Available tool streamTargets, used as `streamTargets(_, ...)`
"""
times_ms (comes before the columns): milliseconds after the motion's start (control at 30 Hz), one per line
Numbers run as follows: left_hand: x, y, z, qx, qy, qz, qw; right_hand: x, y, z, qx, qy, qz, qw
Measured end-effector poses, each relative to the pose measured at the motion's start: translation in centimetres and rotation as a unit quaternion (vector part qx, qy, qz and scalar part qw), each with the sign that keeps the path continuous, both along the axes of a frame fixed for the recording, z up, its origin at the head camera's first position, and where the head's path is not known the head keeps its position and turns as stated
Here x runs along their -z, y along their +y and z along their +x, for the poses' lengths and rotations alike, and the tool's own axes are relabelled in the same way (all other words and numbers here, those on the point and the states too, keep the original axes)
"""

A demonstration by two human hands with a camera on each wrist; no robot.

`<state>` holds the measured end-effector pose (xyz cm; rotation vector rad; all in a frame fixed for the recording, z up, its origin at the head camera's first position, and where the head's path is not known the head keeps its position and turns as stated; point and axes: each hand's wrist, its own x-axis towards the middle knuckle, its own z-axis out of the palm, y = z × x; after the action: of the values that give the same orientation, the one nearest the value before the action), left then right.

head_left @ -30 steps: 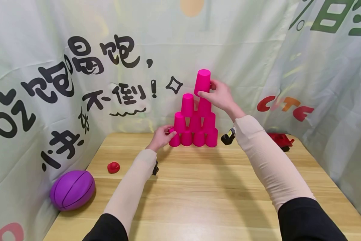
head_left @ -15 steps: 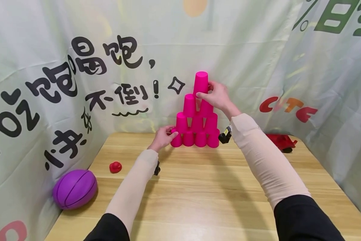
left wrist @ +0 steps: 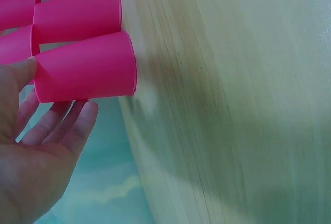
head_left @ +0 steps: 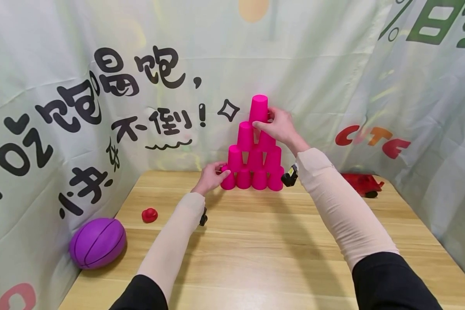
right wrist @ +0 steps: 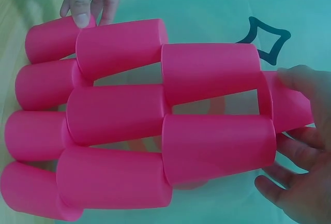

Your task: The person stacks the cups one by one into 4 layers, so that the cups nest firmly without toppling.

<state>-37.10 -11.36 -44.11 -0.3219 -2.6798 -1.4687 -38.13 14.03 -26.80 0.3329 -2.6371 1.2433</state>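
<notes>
Upside-down pink cups (head_left: 254, 157) stand stacked as a pyramid near the back of the table. My right hand (head_left: 279, 125) pinches the single top cup (head_left: 259, 108) between thumb and fingers. In the right wrist view, that top cup (right wrist: 289, 102) has its rim right at the bases of the two cups (right wrist: 209, 71) below it. Low on the left, my left hand (head_left: 210, 177) grips the outermost bottom-row cup (head_left: 229, 180). The left wrist view has the thumb at this cup's (left wrist: 85, 66) upper edge and the fingers partly hidden behind it.
A purple ball (head_left: 98, 243) lies at the table's left edge, with a small red object (head_left: 149, 215) to its right. Partly behind the right forearm is a red toy car (head_left: 362, 185). Printed cloth (head_left: 306, 82) hangs right behind the pyramid.
My right hand has lowered the top cup slightly, and it now stands straighter instead of tilted. The left hand keeps its place at the bottom-left cup. The head view has shifted a little.
</notes>
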Motion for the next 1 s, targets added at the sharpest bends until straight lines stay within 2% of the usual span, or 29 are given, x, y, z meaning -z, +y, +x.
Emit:
streamTargets(700,-0.16,0.10,0.10,0.000,-0.004,0.004,1.0000,0.10,0.16,0.07,-0.006,-0.002,-0.004,1.000)
streamTargets(1000,0.14,-0.02,-0.11,-0.002,-0.006,0.004,1.0000,0.07,0.28,0.08,-0.017,-0.009,-0.005,1.000)
